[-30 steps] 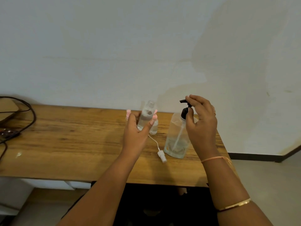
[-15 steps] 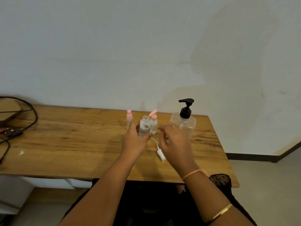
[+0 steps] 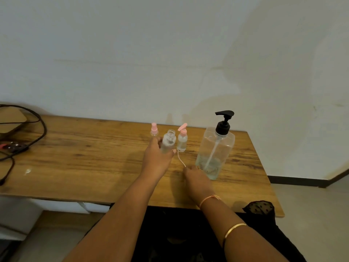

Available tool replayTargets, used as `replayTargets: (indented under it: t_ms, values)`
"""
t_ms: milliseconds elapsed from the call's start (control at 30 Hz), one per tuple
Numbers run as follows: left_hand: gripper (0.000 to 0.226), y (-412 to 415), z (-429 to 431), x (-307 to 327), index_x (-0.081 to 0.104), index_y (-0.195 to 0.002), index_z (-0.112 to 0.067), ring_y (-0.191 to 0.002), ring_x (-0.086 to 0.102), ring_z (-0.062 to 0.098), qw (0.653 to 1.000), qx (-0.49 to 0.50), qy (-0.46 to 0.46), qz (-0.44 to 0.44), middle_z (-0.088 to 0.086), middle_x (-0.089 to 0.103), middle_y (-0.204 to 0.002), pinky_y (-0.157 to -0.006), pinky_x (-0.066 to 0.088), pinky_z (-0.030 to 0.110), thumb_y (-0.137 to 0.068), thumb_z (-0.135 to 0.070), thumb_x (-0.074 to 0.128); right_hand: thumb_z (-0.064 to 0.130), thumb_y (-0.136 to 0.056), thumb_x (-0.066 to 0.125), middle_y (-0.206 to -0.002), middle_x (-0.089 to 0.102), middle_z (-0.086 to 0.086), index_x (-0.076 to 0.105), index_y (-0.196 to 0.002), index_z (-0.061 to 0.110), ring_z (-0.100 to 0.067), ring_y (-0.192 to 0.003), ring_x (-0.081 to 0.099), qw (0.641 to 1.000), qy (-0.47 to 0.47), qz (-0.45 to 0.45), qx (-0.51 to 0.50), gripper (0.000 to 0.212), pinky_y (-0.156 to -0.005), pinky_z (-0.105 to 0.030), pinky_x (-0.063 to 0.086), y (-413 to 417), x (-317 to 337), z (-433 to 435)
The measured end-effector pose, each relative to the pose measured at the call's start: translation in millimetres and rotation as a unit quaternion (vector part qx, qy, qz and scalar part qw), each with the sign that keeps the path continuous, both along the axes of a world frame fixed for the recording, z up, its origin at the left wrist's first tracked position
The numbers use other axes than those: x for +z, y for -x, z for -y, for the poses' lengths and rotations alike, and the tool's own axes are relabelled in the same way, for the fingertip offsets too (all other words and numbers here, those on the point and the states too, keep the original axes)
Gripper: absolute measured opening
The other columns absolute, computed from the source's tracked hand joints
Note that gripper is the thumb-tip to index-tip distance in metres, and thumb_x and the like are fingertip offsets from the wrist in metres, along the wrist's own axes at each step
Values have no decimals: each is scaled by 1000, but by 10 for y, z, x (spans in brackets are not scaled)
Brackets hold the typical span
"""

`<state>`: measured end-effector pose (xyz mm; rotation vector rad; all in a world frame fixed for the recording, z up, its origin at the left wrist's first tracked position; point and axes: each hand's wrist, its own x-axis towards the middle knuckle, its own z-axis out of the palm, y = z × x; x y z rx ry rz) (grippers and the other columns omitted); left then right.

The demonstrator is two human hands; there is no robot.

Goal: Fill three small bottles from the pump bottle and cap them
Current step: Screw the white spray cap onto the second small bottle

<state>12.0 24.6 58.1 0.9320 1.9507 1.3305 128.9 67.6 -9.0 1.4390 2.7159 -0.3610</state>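
My left hand (image 3: 157, 159) grips a small clear bottle (image 3: 168, 141) with an uncapped mouth, held upright just above the wooden table (image 3: 94, 159). Behind it stand a small bottle with a pink spray top (image 3: 154, 130) and one with a pink flip cap (image 3: 182, 140). The big clear pump bottle (image 3: 217, 148) with a black pump head stands to the right, nearly empty. My right hand (image 3: 197, 179) lies low on the table beside the pump bottle's base, fingers closed over the loose spray cap. Only the cap's thin white dip tube (image 3: 180, 159) shows.
Black cables (image 3: 28, 146) and a tan box (image 3: 11, 120) occupy the table's far left. The wall runs right behind the bottles. The table's right edge is close to the pump bottle, with floor beyond. Black cloth (image 3: 258, 207) lies at the near right corner.
My right hand left the pump head, dropped to the table and came down over the loose spray cap. My left hand lowered the uncapped bottle away from the pump spout.
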Motion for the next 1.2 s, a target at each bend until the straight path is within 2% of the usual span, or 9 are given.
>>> replayTargets:
  t_ms: [100,233,333,400,467,633,1067,1200]
  values:
    - [43,-7,-4,8,48,-120,-16,-98,51,14,1000,6,3,1,-6,52,-106,-79,41,29,-83,-14,69,3,-93,42,-117,55,-13,52,-122,9,-29,-102,57,998,-1,-51,-26,31,-85,-35,47,16,76,-2]
    - [38,20,-13,25,49,-117,-17,-90,50,11,999,36,-17,-14,-8,52,-101,-68,38,20,-84,-12,67,10,-89,52,-116,54,-6,44,-133,15,-22,-102,53,970,-24,-233,-59,46,-79,-27,43,14,402,7]
    - [37,57,-10,42,49,-115,-15,-88,50,9,996,67,-45,-38,-7,52,-102,-56,33,9,-84,-10,67,10,-85,59,-107,56,-1,48,-128,12,-18,-96,54,935,-58,-340,-79,45,-76,-28,45,-32,655,34]
    - [38,67,-12,54,48,-117,-13,-91,49,10,995,80,-50,-42,-7,50,-103,-60,35,14,-84,-10,67,10,-83,64,-99,58,1,56,-119,11,-17,-94,55,921,-70,-375,-79,37,-79,-32,47,-75,780,39]
    - [39,60,-15,59,47,-117,-12,-93,49,10,995,82,-50,-39,-7,50,-104,-69,36,19,-84,-10,67,10,-82,66,-100,62,-1,63,-112,11,-17,-94,55,918,-99,-379,-58,30,-78,-28,43,-126,875,34]
    - [39,69,-28,51,48,-118,-13,-93,50,11,994,83,-53,-41,-7,50,-104,-73,38,22,-84,-9,68,10,-85,63,-102,61,-1,67,-114,16,-21,-93,52,921,-162,-352,-42,30,-73,-26,36,-221,958,-28]
    - [42,106,-17,61,48,-119,-12,-96,49,10,992,100,-64,-45,-7,50,-106,-77,40,23,-82,-8,69,-3,-79,64,-93,61,-5,69,-110,14,-27,-86,51,927,-211,-310,-6,36,-66,-33,41,-245,950,-34]
    - [39,118,-20,30,49,-114,-14,-95,49,10,991,94,-69,-66,-7,50,-105,-75,39,23,-82,-7,69,-8,-73,68,-85,61,-8,72,-104,11,-32,-79,54,924,-254,-285,2,37,-59,-38,46,-239,975,-38]
